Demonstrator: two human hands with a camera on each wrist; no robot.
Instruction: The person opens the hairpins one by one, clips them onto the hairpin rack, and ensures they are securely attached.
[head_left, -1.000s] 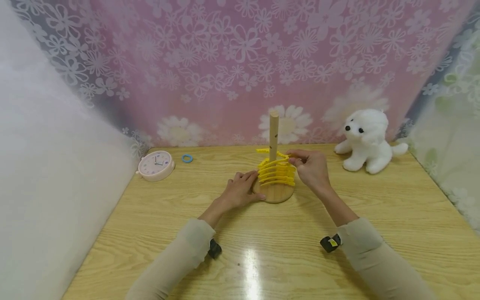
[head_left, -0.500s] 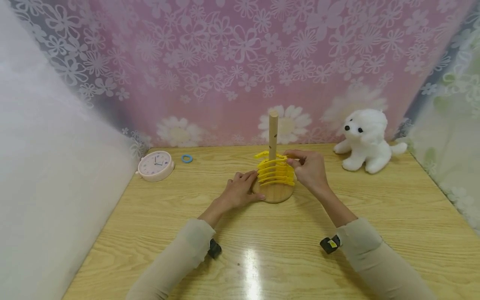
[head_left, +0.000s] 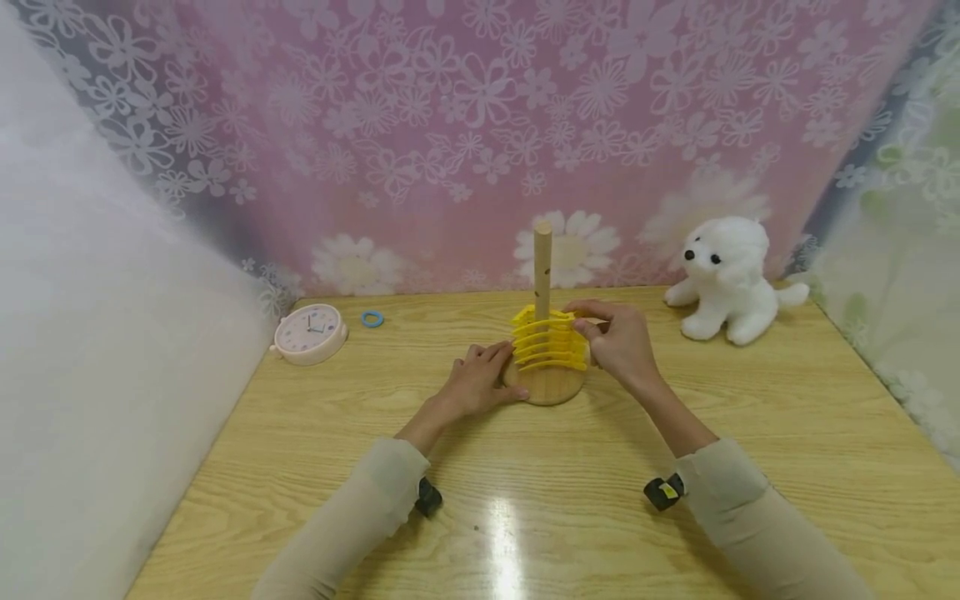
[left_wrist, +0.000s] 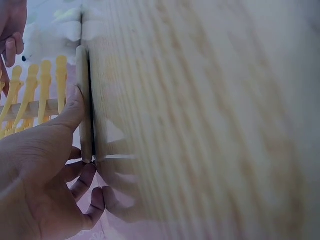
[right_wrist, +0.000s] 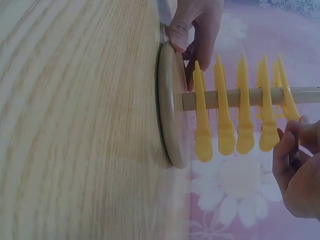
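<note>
A wooden post (head_left: 542, 267) rises from a round wooden base (head_left: 551, 395) on the table. Several slim yellow plastic pieces (right_wrist: 225, 135) with rounded ends are stacked in spaced tiers around the post. At the base's left edge, my left hand (head_left: 476, 385) grips it, the thumb (left_wrist: 74, 107) lying over its upper face. My right hand (head_left: 624, 343) pinches the rounded end of the topmost yellow piece (right_wrist: 286, 85) between thumb and fingertips, on the stack's right side. In the right wrist view this top piece tilts slightly against those below. The far side of the stack is partly hidden.
On the table's far left lie a pink round clock (head_left: 311, 333) and a small blue ring (head_left: 372, 318). A white plush dog (head_left: 726, 279) sits at the back right. A pink flowered cloth (head_left: 450, 167) hangs behind the table.
The left end of the topmost yellow piece has come down onto the stack; earlier it stood higher, apart from the tier below. My right hand has lowered slightly with it. My left hand stays at the base.
</note>
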